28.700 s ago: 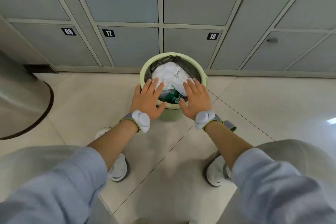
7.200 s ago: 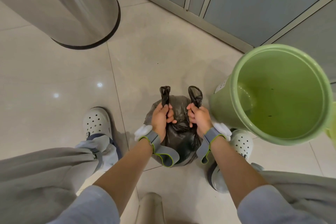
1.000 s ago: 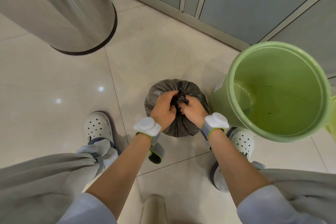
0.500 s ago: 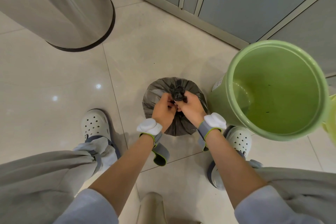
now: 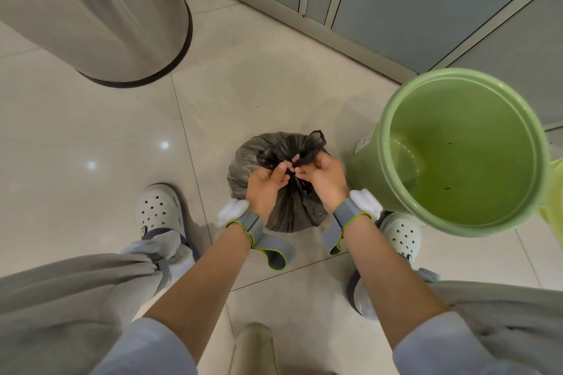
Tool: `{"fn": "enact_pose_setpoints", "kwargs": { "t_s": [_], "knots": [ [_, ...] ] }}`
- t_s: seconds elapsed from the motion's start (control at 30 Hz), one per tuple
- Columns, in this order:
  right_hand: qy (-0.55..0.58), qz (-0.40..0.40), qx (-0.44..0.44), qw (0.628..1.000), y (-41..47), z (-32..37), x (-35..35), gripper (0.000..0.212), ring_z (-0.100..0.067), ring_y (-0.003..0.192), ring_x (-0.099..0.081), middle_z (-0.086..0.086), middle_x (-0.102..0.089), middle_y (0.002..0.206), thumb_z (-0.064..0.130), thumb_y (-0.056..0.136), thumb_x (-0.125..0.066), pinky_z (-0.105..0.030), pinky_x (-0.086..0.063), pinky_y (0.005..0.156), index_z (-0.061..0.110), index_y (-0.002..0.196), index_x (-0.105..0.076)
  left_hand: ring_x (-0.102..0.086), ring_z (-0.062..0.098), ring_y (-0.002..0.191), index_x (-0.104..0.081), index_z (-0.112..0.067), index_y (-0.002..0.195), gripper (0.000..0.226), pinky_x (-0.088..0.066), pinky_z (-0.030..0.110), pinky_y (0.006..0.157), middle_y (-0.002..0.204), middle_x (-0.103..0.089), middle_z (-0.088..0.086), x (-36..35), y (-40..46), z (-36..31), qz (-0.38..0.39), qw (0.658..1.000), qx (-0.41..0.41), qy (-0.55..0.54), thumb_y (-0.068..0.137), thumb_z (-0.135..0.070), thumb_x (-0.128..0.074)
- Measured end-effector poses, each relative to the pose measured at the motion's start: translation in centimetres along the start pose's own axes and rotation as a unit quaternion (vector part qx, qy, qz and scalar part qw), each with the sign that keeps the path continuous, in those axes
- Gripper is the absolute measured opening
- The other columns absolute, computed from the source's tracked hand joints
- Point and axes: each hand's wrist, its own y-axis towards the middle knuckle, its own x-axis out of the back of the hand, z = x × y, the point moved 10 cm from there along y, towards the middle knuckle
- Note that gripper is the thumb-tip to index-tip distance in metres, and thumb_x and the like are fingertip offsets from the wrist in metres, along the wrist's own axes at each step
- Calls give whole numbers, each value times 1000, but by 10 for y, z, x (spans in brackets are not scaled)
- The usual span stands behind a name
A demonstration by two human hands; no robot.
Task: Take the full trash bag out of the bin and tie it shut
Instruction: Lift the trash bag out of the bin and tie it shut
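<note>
From the head camera we see our left hand (image 5: 264, 184) and right hand (image 5: 324, 177) side by side, each pinching the gathered neck of the bulging dark grey plastic trash bag (image 5: 243, 158), which sits on the pale tiled floor (image 5: 259, 94) under them. Just right of our right hand stands the round light green plastic bin (image 5: 365, 158), holding no bag.

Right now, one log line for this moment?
trash bag: on floor, out of bin | left hand, right hand: pinching bag neck | tying
</note>
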Motion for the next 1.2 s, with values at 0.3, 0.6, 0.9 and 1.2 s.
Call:
{"fn": "enact_pose_setpoints", "kwargs": {
  "t_s": [0.3, 0.6, 0.9, 1.2],
  "knots": [
    [-56, 10, 23, 998, 1, 2, 2, 27, -2, 35, -45, -5, -56, 62, 5, 94, -42, -19, -49, 48, 19, 79, -59, -50, 5, 56, -52, -3, 99, 13, -48, 17, 62, 68, -50, 5, -11, 0, -7, 25, 998, -39, 35, 97, -8, -40],
    [-164, 52, 36, 984, 6, -1, -9, 8, 3, 37, -49, -2, -54, 67, 3, 94, -43, -14, -47, 43, 7, 100, -45, -63, 21, 89, -60, -1, 108, 20, -55, 33, 82, 98, -63, 15, -10, -1, 0, 39, 999, 1, 19, 92, -10, -54],
    [-212, 138, 43, 966, -3, -10, -29, 27, -9, 50, -46, -3, -51, 67, -3, 85, -56, -23, -42, 54, 20, 80, -42, -51, 1, 45, -55, -21, 73, 20, -40, 15, 45, 50, -58, -9, 1, 0, 16, -7, 990, 83, -113, 92, -16, -53],
    [-233, 100, 56, 966, -3, -10, -25, 31, -16, 50, -36, -15, -46, 66, 1, 87, -52, -22, -38, 48, 20, 68, -38, -37, 6, 50, -52, -24, 72, 22, -30, 14, 41, 51, -48, -6, 2, -3, 28, 3, 979, 145, -141, 94, -21, -49]
  ]
}}
